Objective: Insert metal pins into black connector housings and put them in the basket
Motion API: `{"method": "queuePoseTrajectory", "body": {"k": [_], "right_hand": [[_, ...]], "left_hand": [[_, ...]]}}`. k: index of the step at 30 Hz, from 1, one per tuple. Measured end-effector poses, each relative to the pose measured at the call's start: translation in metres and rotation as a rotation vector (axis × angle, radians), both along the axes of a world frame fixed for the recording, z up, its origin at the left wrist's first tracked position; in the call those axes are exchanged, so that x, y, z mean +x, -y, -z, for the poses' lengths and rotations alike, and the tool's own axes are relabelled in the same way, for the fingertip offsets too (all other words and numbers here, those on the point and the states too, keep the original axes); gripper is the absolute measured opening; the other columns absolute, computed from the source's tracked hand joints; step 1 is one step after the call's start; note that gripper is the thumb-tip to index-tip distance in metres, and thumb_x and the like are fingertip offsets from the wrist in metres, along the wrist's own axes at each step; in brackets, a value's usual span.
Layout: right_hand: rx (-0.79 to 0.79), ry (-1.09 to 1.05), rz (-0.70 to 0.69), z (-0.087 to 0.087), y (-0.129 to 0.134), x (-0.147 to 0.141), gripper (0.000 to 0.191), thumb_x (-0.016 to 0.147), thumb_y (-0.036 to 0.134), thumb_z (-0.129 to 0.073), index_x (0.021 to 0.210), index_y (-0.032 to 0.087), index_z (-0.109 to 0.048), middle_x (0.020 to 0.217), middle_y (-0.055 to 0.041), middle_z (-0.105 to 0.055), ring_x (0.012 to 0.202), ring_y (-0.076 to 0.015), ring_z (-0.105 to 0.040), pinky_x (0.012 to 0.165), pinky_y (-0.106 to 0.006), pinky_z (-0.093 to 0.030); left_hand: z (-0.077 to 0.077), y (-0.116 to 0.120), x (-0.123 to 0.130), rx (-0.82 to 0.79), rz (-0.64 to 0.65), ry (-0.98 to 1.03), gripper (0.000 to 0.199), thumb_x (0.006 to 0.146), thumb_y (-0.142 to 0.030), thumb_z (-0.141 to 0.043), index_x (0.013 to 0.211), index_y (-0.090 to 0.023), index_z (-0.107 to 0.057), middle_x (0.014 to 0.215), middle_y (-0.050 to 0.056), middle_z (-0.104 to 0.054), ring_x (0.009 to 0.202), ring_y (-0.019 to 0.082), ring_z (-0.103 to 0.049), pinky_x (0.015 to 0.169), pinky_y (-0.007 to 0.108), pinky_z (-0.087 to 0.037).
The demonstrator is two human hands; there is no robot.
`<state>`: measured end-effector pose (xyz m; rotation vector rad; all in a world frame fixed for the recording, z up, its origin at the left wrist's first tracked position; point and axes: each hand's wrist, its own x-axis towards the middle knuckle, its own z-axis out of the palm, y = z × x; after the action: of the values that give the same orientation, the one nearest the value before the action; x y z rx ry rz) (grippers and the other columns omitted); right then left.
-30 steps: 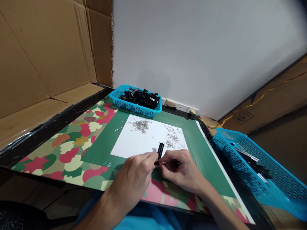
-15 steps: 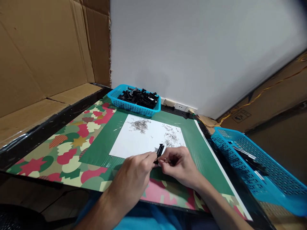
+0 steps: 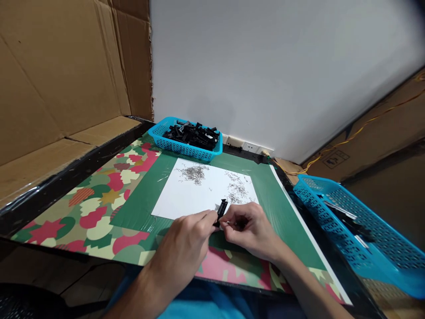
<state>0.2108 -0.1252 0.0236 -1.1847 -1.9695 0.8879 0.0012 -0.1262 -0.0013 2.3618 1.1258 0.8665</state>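
My left hand (image 3: pixel 191 235) is closed around a narrow black plastic part (image 3: pixel 222 207), whose far end sticks up past the fingertips. Right beside it, my right hand (image 3: pixel 245 226) is pinched at the near end of that part. What the right fingertips hold, if anything, is too small and covered to make out. Just beyond both hands lies a white sheet (image 3: pixel 169 195). On it are two loose heaps of tiny thin metal pieces, a dense left heap (image 3: pixel 194 173) and a scattered right heap (image 3: pixel 237 189).
A blue basket (image 3: pixel 186 151) full of black plastic parts stands at the back against the wall. Another blue basket (image 3: pixel 375 266) with black and white strips is at the right. Green sheeting (image 3: pixel 136 208) covers the patterned tabletop. Wall sockets (image 3: pixel 249 147) and a yellow cable (image 3: pixel 332 147) are behind.
Both hands stay at the same spot with the black part between them. The right fingertips have shifted only very slightly. The view has turned a little.
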Motion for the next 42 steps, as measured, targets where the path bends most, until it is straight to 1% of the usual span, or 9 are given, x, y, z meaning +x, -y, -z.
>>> {"method": "queuePoseTrajectory", "body": {"k": [7, 12, 19, 24, 29, 34, 37, 39, 42], "right_hand": [[-0.036, -0.020, -0.003, -0.001, -0.001, 0.002, 0.013, 0.074, 0.004, -0.063, 0.074, 0.014, -0.071, 0.058, 0.0076, -0.048, 0.054, -0.0062, -0.034, 0.049, -0.019, -0.027], [0.006, 0.017, -0.027, 0.000, -0.001, 0.001, 0.015, 0.075, 0.003, -0.062, 0.074, 0.015, -0.072, 0.057, 0.0086, -0.043, 0.053, -0.0059, -0.031, 0.049, -0.020, -0.026], [0.084, 0.031, -0.052, 0.000, -0.002, 0.000, 0.016, 0.075, 0.004, -0.061, 0.075, 0.015, -0.072, 0.060, 0.0063, -0.051, 0.054, -0.0068, -0.039, 0.052, -0.020, -0.031], [0.051, 0.090, -0.043, -0.003, 0.000, 0.001, 0.014, 0.082, 0.009, -0.063, 0.083, 0.016, -0.075, 0.062, 0.0045, -0.056, 0.055, -0.0088, -0.044, 0.054, -0.022, -0.034], [0.005, 0.146, -0.079, -0.009, 0.001, 0.006, 0.013, 0.092, 0.015, -0.062, 0.095, 0.017, -0.074, 0.062, 0.0060, -0.051, 0.054, -0.0091, -0.039, 0.053, -0.023, -0.032], [0.007, 0.164, -0.066, -0.011, 0.000, 0.009, 0.016, 0.099, 0.020, -0.059, 0.101, 0.018, -0.075, 0.061, 0.0062, -0.050, 0.053, -0.0094, -0.038, 0.053, -0.024, -0.032], [0.032, 0.150, -0.044, -0.011, 0.000, 0.008, 0.017, 0.101, 0.023, -0.058, 0.103, 0.018, -0.075, 0.061, 0.0056, -0.053, 0.053, -0.0098, -0.040, 0.053, -0.025, -0.031], [0.082, 0.133, 0.006, -0.013, 0.000, 0.008, 0.018, 0.103, 0.026, -0.058, 0.105, 0.018, -0.074, 0.066, 0.0034, -0.058, 0.056, -0.0111, -0.045, 0.055, -0.025, -0.035], [0.183, 0.082, 0.053, -0.015, -0.002, 0.010, 0.024, 0.109, 0.028, -0.052, 0.108, 0.019, -0.074, 0.088, -0.0046, -0.069, 0.076, -0.0161, -0.061, 0.070, -0.028, -0.046]], "left_hand": [[-0.002, 0.001, 0.000, 0.015, -0.013, -0.008, 0.028, 0.094, 0.003, -0.063, 0.086, -0.023, -0.056, 0.075, -0.002, -0.064, 0.072, 0.021, -0.070, 0.059, 0.032, -0.034], [-0.002, 0.001, 0.000, 0.003, -0.002, -0.015, 0.026, 0.095, 0.001, -0.061, 0.086, -0.023, -0.057, 0.077, -0.002, -0.065, 0.075, 0.021, -0.070, 0.061, 0.032, -0.038], [-0.001, 0.002, -0.001, -0.037, 0.021, -0.029, 0.023, 0.098, -0.001, -0.059, 0.091, -0.022, -0.060, 0.082, -0.002, -0.068, 0.079, 0.021, -0.071, 0.065, 0.032, -0.042], [-0.001, 0.000, 0.000, -0.041, 0.019, -0.021, 0.023, 0.100, -0.001, -0.057, 0.091, -0.022, -0.061, 0.085, -0.001, -0.070, 0.082, 0.021, -0.073, 0.068, 0.032, -0.045], [0.001, 0.000, 0.001, -0.021, 0.007, -0.033, 0.017, 0.102, -0.007, -0.059, 0.095, -0.022, -0.063, 0.089, 0.001, -0.073, 0.085, 0.023, -0.075, 0.069, 0.034, -0.048], [0.003, 0.002, 0.000, -0.003, -0.003, -0.010, 0.015, 0.102, -0.008, -0.061, 0.101, -0.021, -0.068, 0.100, 0.004, -0.078, 0.091, 0.024, -0.077, 0.079, 0.034, -0.056], [0.001, 0.002, 0.000, 0.012, -0.011, -0.014, 0.015, 0.101, -0.008, -0.062, 0.101, -0.021, -0.069, 0.102, 0.006, -0.079, 0.093, 0.025, -0.078, 0.080, 0.034, -0.059], [0.001, 0.002, 0.000, 0.024, -0.017, -0.019, 0.015, 0.100, -0.007, -0.063, 0.103, -0.021, -0.070, 0.102, 0.007, -0.079, 0.093, 0.025, -0.079, 0.080, 0.033, -0.061], [0.002, 0.001, 0.001, 0.047, -0.017, -0.005, 0.016, 0.099, -0.008, -0.065, 0.106, -0.020, -0.072, 0.102, 0.008, -0.080, 0.093, 0.025, -0.079, 0.083, 0.034, -0.063]]}}
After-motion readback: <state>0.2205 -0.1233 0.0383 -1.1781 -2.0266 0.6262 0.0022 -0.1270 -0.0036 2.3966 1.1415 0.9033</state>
